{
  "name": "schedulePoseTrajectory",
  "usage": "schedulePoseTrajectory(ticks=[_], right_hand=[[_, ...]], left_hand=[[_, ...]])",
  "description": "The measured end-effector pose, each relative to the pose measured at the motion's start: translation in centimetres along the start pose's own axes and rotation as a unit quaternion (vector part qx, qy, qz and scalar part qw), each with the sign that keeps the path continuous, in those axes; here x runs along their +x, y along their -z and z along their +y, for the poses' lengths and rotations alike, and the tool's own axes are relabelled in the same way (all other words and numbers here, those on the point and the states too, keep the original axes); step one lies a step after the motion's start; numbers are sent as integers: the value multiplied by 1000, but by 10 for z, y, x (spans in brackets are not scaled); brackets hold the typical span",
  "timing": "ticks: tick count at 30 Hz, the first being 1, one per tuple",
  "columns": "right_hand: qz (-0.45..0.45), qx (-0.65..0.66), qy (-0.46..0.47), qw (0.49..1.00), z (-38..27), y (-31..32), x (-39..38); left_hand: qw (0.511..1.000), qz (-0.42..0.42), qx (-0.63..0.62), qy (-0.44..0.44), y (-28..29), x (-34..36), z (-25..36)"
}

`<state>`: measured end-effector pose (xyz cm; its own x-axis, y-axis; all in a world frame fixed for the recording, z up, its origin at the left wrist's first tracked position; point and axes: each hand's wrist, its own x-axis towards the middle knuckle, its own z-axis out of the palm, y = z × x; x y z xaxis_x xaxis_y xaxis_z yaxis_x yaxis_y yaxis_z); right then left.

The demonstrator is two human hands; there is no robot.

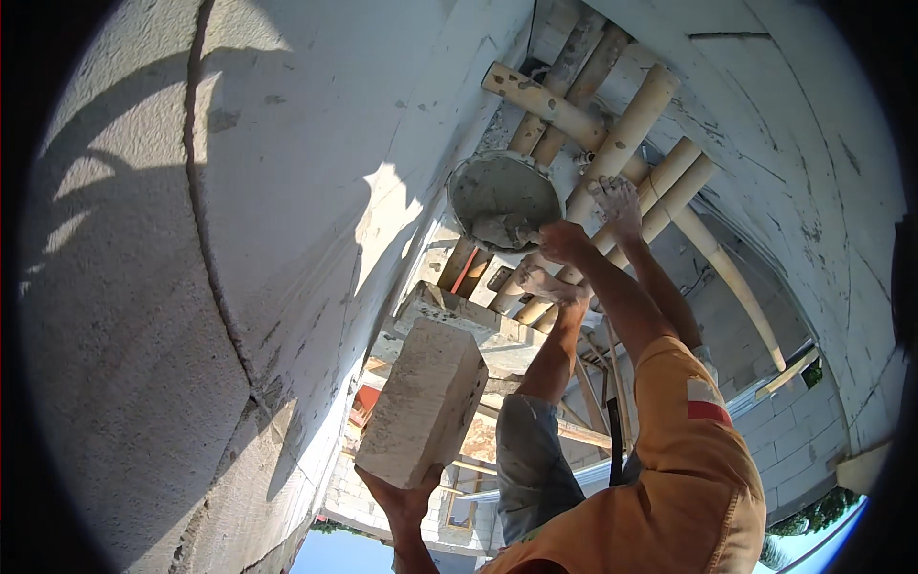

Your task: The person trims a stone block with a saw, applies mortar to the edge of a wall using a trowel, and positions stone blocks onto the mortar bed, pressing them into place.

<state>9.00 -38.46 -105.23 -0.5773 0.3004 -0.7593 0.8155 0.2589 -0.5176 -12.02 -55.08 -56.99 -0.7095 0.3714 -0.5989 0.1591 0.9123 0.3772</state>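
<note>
A grey aerated-concrete block (416,392) is held up by my left hand (402,488), whose fingers grip its near end. My right hand (564,244) is closed on the handle of a trowel (502,230), whose mortar-coated blade is inside a round bucket (492,182) of grey mortar. My bare, dusty feet (617,201) are on round wooden poles (636,115) beside and below the bucket. An orange sleeve (679,411) covers my right upper arm.
A pale wall (239,239) with a crack rises along the left, another (794,143) along the right. Crossed poles span the narrow space between them, with gaps down to lower levels. Boards and a concrete ledge (473,316) lie beyond the held block, with block walls (794,440) lower down.
</note>
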Motion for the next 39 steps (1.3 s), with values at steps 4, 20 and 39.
schedulePoseTrajectory(ticks=[4, 20, 39], right_hand=[[36, -7, 77, 996, -3, 63, -37], [157, -84, 229, 957, -147, 338, -333], [307, -234, 380, 840, -336, 388, -528]], left_hand=[[1000, 1, 0, -22, 5, 0, -10], [955, -14, 92, -282, 58, 18, -13], [958, 3, -43, -285, 189, -130, 90]])
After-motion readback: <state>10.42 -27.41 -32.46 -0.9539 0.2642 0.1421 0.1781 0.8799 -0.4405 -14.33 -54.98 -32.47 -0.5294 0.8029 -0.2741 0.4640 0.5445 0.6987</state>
